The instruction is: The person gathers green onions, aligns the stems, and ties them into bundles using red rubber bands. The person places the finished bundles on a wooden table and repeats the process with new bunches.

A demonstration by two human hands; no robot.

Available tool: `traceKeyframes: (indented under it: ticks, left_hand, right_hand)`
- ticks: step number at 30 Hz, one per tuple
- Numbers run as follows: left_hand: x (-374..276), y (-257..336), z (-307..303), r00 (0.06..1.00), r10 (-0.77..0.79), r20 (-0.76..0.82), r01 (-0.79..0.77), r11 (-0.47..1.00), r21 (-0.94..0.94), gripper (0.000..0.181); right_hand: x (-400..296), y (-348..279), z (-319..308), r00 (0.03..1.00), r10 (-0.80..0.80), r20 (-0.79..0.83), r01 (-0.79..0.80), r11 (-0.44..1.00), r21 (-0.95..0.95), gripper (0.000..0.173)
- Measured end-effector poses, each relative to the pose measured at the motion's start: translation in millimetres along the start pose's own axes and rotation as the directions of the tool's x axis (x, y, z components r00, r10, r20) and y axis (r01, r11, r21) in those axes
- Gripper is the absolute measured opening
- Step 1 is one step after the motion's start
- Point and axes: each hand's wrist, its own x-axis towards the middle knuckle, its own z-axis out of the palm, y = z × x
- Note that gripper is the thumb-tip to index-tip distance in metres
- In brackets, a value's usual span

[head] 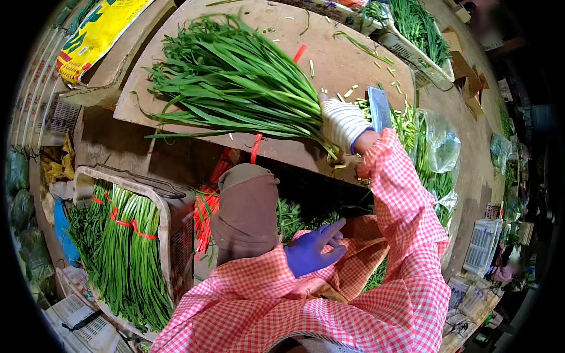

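Observation:
A large loose bunch of garlic chives [238,81] lies across a wooden board [145,88], leaves to the left and pale stem ends to the right. My right hand [344,121], in a striped knit glove, is closed over the stem ends; most of its fingers are hidden. Beyond its wrist is the metal blade of a cleaver [379,108], its handle out of sight. My left hand [314,249], in a blue glove, hovers near my lap with thumb and fingers apart, holding nothing. A red tie strip [255,148] hangs over the board's near edge.
Cut stem pieces [348,93] litter the board. On the left, a plastic crate [164,212] holds chives bundled with red ties. More red strips [205,216] hang beside my knee [247,207]. At right lie trimmings and a clear plastic bag [441,143]; another crate of greens [435,73] stands behind.

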Motion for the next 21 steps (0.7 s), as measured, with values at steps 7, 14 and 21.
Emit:
traceKeyframes:
  ticks: [7,14,21]
  left_hand:
    - [64,104,-105,0.876,0.482,-0.031,-0.271,0.544,0.794,0.069]
    - [141,108,-163,0.859,0.491,0.146,-0.179,0.020,0.984,0.083]
    - [161,88,-182,0.906,0.398,0.143,-0.138,-0.043,0.990,0.085]
  right_hand:
    - [6,0,-13,0.998,0.006,0.056,-0.007,1.000,0.022,0.018]
    - [4,-3,-26,0.990,0.048,0.130,-0.051,0.998,0.026,0.025]
    - [-36,39,-34,0.972,0.205,0.113,-0.232,0.911,0.342,0.060]
